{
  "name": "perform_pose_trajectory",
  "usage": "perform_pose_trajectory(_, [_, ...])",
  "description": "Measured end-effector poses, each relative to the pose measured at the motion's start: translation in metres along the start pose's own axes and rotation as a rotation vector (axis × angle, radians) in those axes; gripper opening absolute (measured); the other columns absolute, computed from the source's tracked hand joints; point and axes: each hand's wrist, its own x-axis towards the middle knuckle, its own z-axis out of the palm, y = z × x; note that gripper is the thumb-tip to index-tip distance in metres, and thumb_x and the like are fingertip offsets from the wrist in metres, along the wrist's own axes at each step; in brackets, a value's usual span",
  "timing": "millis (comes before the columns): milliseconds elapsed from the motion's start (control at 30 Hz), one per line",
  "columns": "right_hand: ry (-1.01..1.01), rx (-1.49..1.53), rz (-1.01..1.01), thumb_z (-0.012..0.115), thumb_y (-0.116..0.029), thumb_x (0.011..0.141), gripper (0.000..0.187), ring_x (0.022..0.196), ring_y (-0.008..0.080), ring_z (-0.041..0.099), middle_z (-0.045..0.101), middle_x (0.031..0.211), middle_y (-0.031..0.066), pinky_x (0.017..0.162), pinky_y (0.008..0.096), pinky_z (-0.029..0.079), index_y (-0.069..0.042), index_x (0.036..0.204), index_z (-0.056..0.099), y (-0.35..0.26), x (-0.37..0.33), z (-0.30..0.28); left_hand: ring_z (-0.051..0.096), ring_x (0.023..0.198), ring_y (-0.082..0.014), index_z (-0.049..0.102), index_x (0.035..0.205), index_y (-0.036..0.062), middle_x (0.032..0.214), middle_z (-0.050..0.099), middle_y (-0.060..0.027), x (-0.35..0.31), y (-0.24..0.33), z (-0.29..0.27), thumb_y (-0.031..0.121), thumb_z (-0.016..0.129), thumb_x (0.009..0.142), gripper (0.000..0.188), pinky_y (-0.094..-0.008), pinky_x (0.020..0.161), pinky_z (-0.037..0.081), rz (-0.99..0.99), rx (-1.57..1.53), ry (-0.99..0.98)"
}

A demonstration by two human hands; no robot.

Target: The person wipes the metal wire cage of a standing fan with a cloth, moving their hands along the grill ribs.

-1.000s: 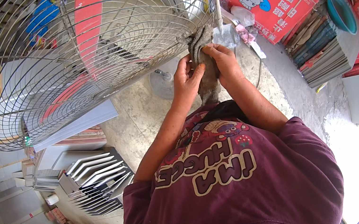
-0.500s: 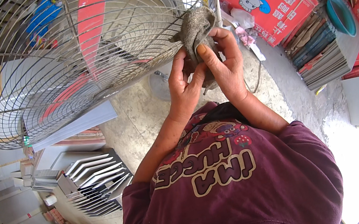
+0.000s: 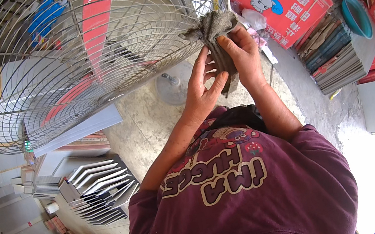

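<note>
A dirty grey-brown rag (image 3: 222, 56), bunched and folded, hangs upright between my hands in front of my chest. My right hand (image 3: 246, 59) grips its upper part, the thumb pressed on the front. Lower down, my left hand (image 3: 205, 89) holds the rag's left side, thumb in front and fingers partly behind it. The rag's crumpled top flares out close to the wire guard of a large fan (image 3: 87, 59) with red blades. Folds hide some fingertips.
A fan base (image 3: 177, 86) stands on the floor beyond my left hand. Red cartons (image 3: 277, 1), stacked grey slabs (image 3: 341, 62) and a teal basin (image 3: 356, 15) lie to the right. At the left is a rack of panels (image 3: 102, 187).
The rag has been turned and gathered, its top now spreading wider and its lower folds hanging straighter. My left hand has loosened and slid slightly lower; my right has shifted a little rightward.
</note>
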Motion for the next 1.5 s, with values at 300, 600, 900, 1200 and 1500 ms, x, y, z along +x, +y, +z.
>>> perform_pose_trajectory(300, [0.08,-0.166,0.101,0.065,-0.008,0.08,0.031,0.085,0.0133,0.059,0.062,0.094,0.0085,0.075,0.0253,0.048,0.002,0.106,0.051,0.035,0.016,-0.031,0.053,0.1,-0.0181,0.028,0.138,0.0027,0.12,0.048,-0.0145,-0.014,0.001,0.0,0.008,0.059,0.088,0.059,-0.029,0.084,0.045,-0.145,0.004,-0.021])
perform_pose_trajectory(600, [0.131,-0.381,-0.003,0.068,-0.012,0.077,0.03,0.081,0.0124,0.06,0.063,0.088,0.0098,0.072,0.0255,0.048,0.003,0.1,0.055,0.038,0.024,-0.051,0.055,0.098,-0.0172,0.033,0.136,0.0046,0.122,0.05,-0.0143,-0.023,-0.004,0.0,0.01,0.06,0.086,0.057,-0.0264,0.078,0.046,-0.152,0.048,-0.016])
perform_pose_trajectory(900, [0.007,-0.284,-0.195,0.066,-0.013,0.08,0.028,0.08,0.0082,0.057,0.063,0.087,0.0062,0.071,0.0229,0.047,0.001,0.102,0.055,-0.042,0.013,-0.018,0.055,0.098,-0.0179,0.034,0.136,0.007,0.125,0.048,-0.0128,-0.026,0.008,0.005,0.007,0.059,0.085,0.057,-0.0277,0.078,0.046,-0.114,0.109,-0.05])
perform_pose_trajectory(1200, [-0.137,0.012,-0.322,0.066,-0.01,0.083,0.027,0.085,0.0053,0.055,0.061,0.093,0.0019,0.075,0.0196,0.046,-0.003,0.107,0.056,-0.087,0.021,-0.001,0.055,0.098,-0.0176,0.034,0.135,0.0063,0.125,0.047,-0.0131,-0.032,0.008,0.005,0.007,0.059,0.086,0.055,-0.0287,0.079,0.046,-0.117,0.095,-0.029])
perform_pose_trajectory(1500, [0.0,-0.057,-0.101,0.063,-0.009,0.084,0.025,0.081,0.0067,0.057,0.061,0.089,0.0033,0.072,0.02,0.047,0.0,0.105,0.055,-0.024,0.049,-0.041,0.057,0.092,-0.0135,0.038,0.132,0.0055,0.122,0.051,-0.0114,-0.038,0.003,0.005,0.006,0.057,0.085,0.051,-0.024,0.073,0.046,-0.119,0.125,-0.009])
